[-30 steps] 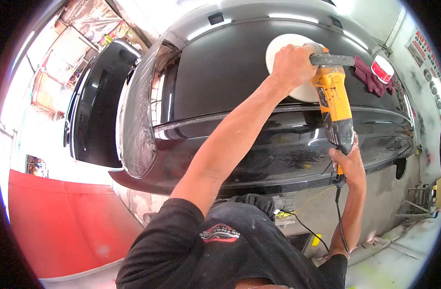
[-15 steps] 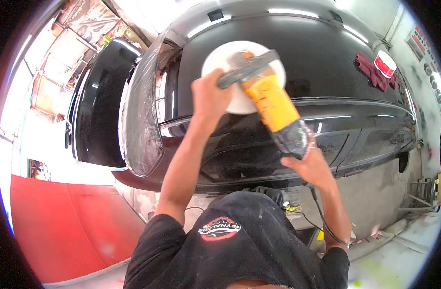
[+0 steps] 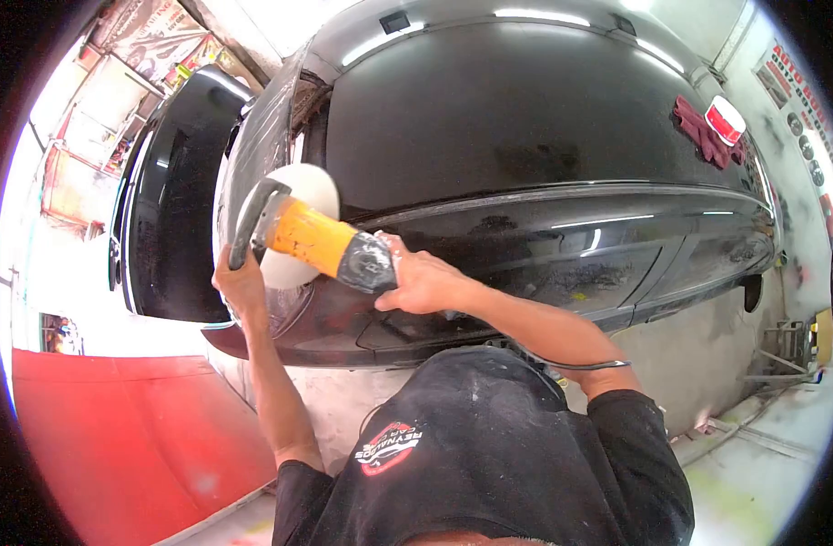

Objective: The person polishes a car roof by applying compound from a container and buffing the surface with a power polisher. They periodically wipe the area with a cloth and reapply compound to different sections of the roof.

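Observation:
A yellow and black car polisher point(image 3: 314, 238) is held in both my hands, its body lying roughly level from left to right. My left hand point(image 3: 241, 282) is closed round the black front handle. Round the rear grip, my right hand point(image 3: 425, 278) is wrapped, with pale smears on the tool beside it. The round white polishing pad point(image 3: 312, 189) sits over the black car point(image 3: 489, 109) near its rear roof corner, by the plastic-covered glass point(image 3: 271, 118). The pad's contact face is hidden. A dark cord runs along my right forearm.
A red and white tub point(image 3: 726, 121) and a maroon cloth point(image 3: 701, 134) rest on the car roof at right. Another black car panel point(image 3: 181, 191) stands at left. A red panel point(image 3: 116, 437) is at lower left, and a metal stand point(image 3: 785, 350) at right.
Both hands have carried the polisher left and down, from the roof to the rear corner by the covered glass. Its body has turned from steeply slanted to nearly level.

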`<state>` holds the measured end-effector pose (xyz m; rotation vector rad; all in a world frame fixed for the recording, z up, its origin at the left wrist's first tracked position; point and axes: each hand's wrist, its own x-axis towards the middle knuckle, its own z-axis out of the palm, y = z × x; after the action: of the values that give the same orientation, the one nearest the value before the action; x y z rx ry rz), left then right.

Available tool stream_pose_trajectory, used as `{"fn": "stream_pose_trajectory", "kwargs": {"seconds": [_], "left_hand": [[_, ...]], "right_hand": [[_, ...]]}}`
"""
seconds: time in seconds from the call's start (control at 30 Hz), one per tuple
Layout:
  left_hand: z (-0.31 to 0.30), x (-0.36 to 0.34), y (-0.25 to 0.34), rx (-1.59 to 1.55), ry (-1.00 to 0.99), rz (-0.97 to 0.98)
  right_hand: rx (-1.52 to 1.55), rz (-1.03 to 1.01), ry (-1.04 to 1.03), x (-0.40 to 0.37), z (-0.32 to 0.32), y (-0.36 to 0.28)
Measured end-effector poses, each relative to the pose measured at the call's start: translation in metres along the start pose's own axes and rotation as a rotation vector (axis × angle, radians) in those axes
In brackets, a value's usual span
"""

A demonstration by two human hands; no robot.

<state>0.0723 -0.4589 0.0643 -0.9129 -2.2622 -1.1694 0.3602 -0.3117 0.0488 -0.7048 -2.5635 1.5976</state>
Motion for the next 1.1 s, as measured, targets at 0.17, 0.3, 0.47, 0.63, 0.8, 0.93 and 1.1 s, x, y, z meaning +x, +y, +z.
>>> {"fn": "stream_pose_trajectory", "kwargs": {"seconds": [0.17, 0.3, 0.47, 0.63, 0.8, 0.93, 1.1], "left_hand": [[-0.017, 0.003, -0.003, 0.054, -0.037, -0.001], [-0.009, -0.01, 0.06, 0.01, -0.115, 0.059], [0.026, -0.045, 0.161, -0.143, -0.268, 0.211], [0.086, -0.062, 0.273, -0.335, -0.437, 0.517], [0.147, -0.081, 0.396, -0.366, -0.598, 0.718], [0.187, -0.106, 0.47, -0.5, -0.68, 0.787], [0.22, -0.13, 0.516, -0.398, -0.754, 0.797]], "right_hand": [[0.044, -0.001, -0.077, 0.001, -0.005, -0.013], [0.094, 0.048, -0.008, -0.047, -0.025, 0.001], [0.157, 0.226, 0.134, -0.136, -0.058, 0.042], [0.212, 0.266, 0.525, -0.213, -0.056, 0.095], [0.39, 0.152, 0.876, -0.258, -0.068, 0.153], [0.483, 0.232, 1.016, -0.29, -0.094, 0.16], [0.618, 0.23, 1.098, -0.306, -0.106, 0.174]]}}
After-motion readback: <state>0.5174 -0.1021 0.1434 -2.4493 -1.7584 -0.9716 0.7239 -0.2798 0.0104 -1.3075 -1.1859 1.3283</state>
